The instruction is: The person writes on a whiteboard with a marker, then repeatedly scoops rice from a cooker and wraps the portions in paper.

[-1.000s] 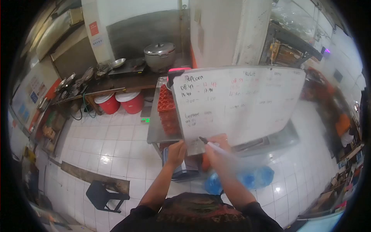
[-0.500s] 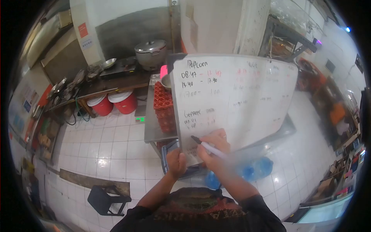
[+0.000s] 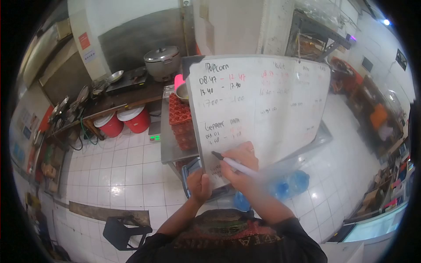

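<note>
The marker (image 3: 234,165) is pinched in the right hand (image 3: 243,173), with its tip set against the lower left of the whiteboard (image 3: 272,101). Its long axis is laid from lower right to upper left, tip leading. The board's bottom edge is clamped by the left hand (image 3: 199,186). Writing is judged underway; a steadied board is required next.

The whiteboard (image 3: 280,118) stands upright and tilted, with handwritten times in black and faded red under headings such as "Popcorn". The marker (image 3: 232,163), white-barrelled and black-tipped, slants across its lower left part, tip at the surface.
</note>
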Tool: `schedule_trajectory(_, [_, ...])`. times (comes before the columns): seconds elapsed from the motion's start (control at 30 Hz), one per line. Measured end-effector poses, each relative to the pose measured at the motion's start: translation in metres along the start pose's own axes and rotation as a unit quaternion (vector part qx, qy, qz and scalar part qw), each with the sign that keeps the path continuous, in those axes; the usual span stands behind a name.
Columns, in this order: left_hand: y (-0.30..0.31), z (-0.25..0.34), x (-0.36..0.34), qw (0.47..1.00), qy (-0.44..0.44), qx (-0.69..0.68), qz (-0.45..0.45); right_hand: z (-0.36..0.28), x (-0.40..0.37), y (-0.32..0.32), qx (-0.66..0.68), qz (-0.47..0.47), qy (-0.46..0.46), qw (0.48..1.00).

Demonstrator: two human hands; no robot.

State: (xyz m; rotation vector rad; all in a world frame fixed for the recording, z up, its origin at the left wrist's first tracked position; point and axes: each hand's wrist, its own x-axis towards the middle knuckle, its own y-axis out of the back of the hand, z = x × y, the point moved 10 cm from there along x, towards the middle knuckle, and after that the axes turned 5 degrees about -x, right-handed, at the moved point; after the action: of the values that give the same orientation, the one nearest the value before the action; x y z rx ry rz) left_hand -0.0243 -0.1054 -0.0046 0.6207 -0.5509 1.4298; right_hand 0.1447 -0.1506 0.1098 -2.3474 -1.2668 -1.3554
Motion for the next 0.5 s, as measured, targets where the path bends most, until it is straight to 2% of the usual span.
schedule_trajectory(0.17, [0.0001,0.001,-0.0006,1.0,-0.018,-0.006,0.003,-0.0011,0.0014,0.0001,0.002,-0.006,-0.011,1.0])
schedule_trajectory(0.37, [0.0056,0.004,-0.0006,0.996,-0.046,0.08,0.022,-0.0048,0.005,-0.0023,-0.032,-0.026,0.016,0.999])
schedule_trajectory(0.5, [0.0029,0.0053,0.0058,0.998,-0.008,0.051,0.023,0.0027,0.0035,-0.0028,-0.035,-0.025,0.016,0.999])
